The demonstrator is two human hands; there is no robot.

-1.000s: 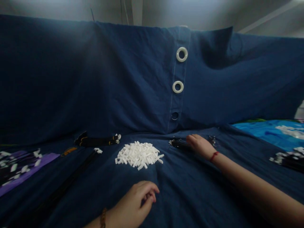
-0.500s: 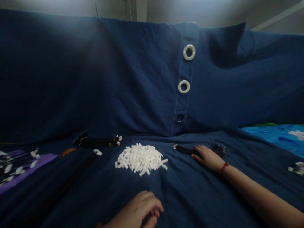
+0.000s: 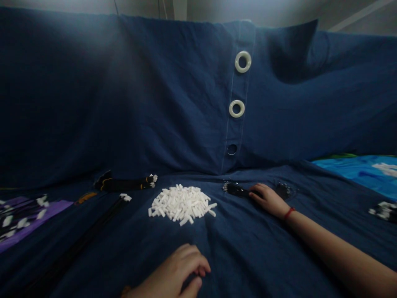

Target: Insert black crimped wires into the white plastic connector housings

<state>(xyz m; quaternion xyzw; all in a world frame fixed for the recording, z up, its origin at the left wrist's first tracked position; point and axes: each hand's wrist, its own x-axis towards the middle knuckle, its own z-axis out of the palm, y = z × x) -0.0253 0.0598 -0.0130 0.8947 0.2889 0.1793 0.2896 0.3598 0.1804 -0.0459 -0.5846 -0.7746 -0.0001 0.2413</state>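
Note:
My right hand (image 3: 268, 198) lies on a bundle of thin black cords (image 3: 235, 189) with small shiny ends. Its fingers rest stretched over the middle of the bundle; the palm hides part of it, and the far ends show behind the wrist. A red string bracelet (image 3: 289, 212) circles that wrist. Low in front, my left hand (image 3: 181, 269) hovers or rests with loosely curled fingers, the thumb apart from them and nothing visible between. Beyond it, nearest to it, a heap of small white tube-like pieces (image 3: 182, 203) sits on the dark blue cloth (image 3: 235, 252).
On the left lie a tied black cord bundle (image 3: 124, 184) and long black cords (image 3: 93, 231) with white ends. A purple sheet (image 3: 58, 209) carries black and white pieces. More white-ended pieces (image 3: 384, 210) lie at right, near a bright blue cloth (image 3: 350, 169). Blue curtain (image 3: 173, 91) hangs behind.
The cord bundle under my right hand looks more spread out, with more glinting ends. My right fingers have drawn closer together. My left hand keeps almost the same pose; the view has shifted slightly.

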